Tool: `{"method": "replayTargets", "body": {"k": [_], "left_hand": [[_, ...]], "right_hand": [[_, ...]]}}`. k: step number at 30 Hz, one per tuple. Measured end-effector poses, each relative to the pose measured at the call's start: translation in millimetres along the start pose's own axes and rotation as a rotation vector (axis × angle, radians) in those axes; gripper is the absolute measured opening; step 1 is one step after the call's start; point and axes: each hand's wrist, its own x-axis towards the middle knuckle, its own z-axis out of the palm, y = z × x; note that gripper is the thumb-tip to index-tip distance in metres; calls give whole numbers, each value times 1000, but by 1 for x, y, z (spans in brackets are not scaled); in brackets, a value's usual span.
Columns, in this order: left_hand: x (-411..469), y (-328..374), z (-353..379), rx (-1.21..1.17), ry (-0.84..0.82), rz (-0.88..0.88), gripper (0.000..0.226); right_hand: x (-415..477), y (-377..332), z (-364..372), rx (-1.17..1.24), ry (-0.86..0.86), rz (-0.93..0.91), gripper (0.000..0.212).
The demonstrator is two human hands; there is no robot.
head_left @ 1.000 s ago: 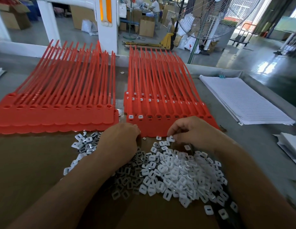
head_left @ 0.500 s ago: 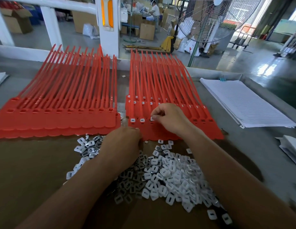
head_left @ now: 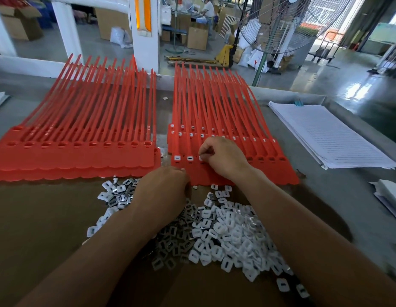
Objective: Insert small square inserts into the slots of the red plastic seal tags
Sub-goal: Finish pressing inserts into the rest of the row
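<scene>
Your right hand (head_left: 224, 161) is at the front row of the right-hand stack of red plastic seal tags (head_left: 272, 173). Its fingers are curled, and thumb and forefinger pinch one white insert (head_left: 201, 157) at the third slot from the left. Your fingertips hide most of that piece. Two seated inserts (head_left: 177, 157) fill the slots just to its left, while the slots to the right of your hand show open red. Rows farther back in the same stack also carry white in their slots.

Your left hand (head_left: 163, 189) sits knuckles-up at the near edge of that stack, fingers curled down and under. Whether it holds anything cannot be told.

Beneath and to the right of both wrists lies the loose pile of small white square plastic inserts (head_left: 228, 233), each with a slit through its middle, spread on a sheet of brown cardboard (head_left: 37, 218). A second stack of red seal tags (head_left: 77, 158), slots open, lies just beside the first on the left, its long straps fanning away from you.

On the grey tabletop (head_left: 325, 196) to the right sits a stack of white lined paper sheets (head_left: 332, 138), well apart from the tags. Beyond the table's far edge stand a white pillar (head_left: 144, 36), a wire-guarded pedestal fan (head_left: 279, 25) and a yellow pallet jack (head_left: 225, 55) on the workshop floor.
</scene>
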Motion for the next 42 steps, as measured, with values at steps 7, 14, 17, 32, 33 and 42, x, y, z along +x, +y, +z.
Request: {"method": "replayTargets", "body": {"k": [7, 14, 17, 32, 33, 42], "left_hand": [[-1, -1, 1, -18, 8, -3, 35], [0, -1, 1, -22, 18, 7, 37], [0, -1, 0, -26, 11, 9, 37], [-3, 1, -1, -36, 0, -8, 35], [-3, 1, -1, -36, -2, -9, 35], [-2, 2, -2, -54, -26, -39, 39]], "right_hand": [[11, -7, -8, 18, -54, 141, 20], [16, -10, -10, 13, -84, 175, 25], [14, -6, -8, 29, -68, 150, 21], [-27, 5, -42, 253, -280, 48, 12], [-33, 7, -44, 231, -272, 30, 11], [-68, 23, -50, 204, -387, -16, 14]]}}
